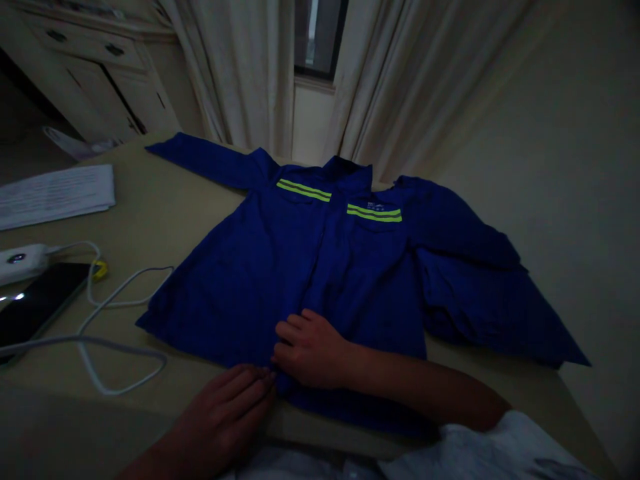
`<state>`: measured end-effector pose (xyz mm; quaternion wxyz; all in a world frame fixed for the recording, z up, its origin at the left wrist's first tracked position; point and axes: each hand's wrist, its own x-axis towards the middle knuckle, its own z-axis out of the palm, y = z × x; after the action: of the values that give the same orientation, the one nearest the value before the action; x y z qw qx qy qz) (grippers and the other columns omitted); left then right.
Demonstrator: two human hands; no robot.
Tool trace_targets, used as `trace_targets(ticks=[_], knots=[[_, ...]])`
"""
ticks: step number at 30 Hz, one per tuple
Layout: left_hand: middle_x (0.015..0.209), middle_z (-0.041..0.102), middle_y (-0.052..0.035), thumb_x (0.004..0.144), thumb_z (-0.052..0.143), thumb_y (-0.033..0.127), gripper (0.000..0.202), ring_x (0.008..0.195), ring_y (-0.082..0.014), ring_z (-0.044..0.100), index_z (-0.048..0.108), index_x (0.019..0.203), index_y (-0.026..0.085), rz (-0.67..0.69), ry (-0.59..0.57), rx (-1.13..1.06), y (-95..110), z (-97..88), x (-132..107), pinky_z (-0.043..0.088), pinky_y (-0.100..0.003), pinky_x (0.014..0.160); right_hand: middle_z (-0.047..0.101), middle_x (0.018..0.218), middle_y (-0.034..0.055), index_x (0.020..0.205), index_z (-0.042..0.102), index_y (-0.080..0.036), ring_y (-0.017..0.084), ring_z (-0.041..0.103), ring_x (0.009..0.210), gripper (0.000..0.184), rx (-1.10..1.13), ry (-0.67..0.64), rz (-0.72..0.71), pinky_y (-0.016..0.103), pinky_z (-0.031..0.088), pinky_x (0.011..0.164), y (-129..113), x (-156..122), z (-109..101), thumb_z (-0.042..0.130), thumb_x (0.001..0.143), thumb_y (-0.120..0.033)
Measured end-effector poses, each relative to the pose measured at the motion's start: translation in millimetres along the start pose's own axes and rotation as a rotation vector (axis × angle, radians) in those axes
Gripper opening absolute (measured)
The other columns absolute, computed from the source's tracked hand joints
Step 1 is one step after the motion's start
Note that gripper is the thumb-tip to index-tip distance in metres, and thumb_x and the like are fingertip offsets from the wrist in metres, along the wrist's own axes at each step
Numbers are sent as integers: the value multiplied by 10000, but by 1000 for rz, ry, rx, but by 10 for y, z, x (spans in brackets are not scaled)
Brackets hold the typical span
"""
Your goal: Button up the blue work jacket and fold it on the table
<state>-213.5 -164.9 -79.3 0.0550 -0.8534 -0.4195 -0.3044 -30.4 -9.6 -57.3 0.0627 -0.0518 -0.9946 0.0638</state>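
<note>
A dark blue work jacket lies spread on the table, front side up, its collar pointing away from me. Yellow-green striped bands cross both chest sides. At the lower front edge, close to the middle opening, my left hand has its fingers closed on the jacket's hem. Just right of it, my right hand is curled over the front placket and grips the cloth. The fingertips of both hands nearly meet; what exactly lies between them is hidden. One sleeve stretches out to the far left, the other side spreads right in folds.
On the left of the table are folded printed papers, a black phone, a white device and a looping white cable. More blue cloth lies under the right sleeve. Behind stand curtains and a cabinet.
</note>
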Motion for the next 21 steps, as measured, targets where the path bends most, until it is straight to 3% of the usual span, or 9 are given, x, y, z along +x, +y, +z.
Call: trace_targets(ticks=[6, 18, 21], knots=[[1029, 740, -88, 1012, 490, 91, 266, 985, -195, 675, 724, 1105, 177, -22, -4, -41, -10, 19, -23, 576, -333, 959, 645, 996, 63, 876, 647, -199, 197, 516, 882, 317, 9, -26, 31, 372, 314, 743, 8, -2, 4, 494, 1090, -377], [997, 731, -111, 1012, 442, 67, 279, 916, -203, 642, 715, 1051, 112, -23, -4, -36, 13, -19, 50, 565, -339, 883, 626, 937, 56, 846, 641, -190, 195, 505, 868, 334, 30, -46, 80, 371, 292, 756, -15, -6, 12, 504, 1085, -379], [983, 722, -95, 1024, 445, 80, 270, 891, -195, 632, 707, 1035, 142, -15, 21, -27, 12, -29, 84, 567, -337, 863, 620, 944, 53, 864, 638, -189, 192, 503, 853, 341, 78, -96, 28, 360, 323, 768, 43, 5, -10, 491, 1094, -393]])
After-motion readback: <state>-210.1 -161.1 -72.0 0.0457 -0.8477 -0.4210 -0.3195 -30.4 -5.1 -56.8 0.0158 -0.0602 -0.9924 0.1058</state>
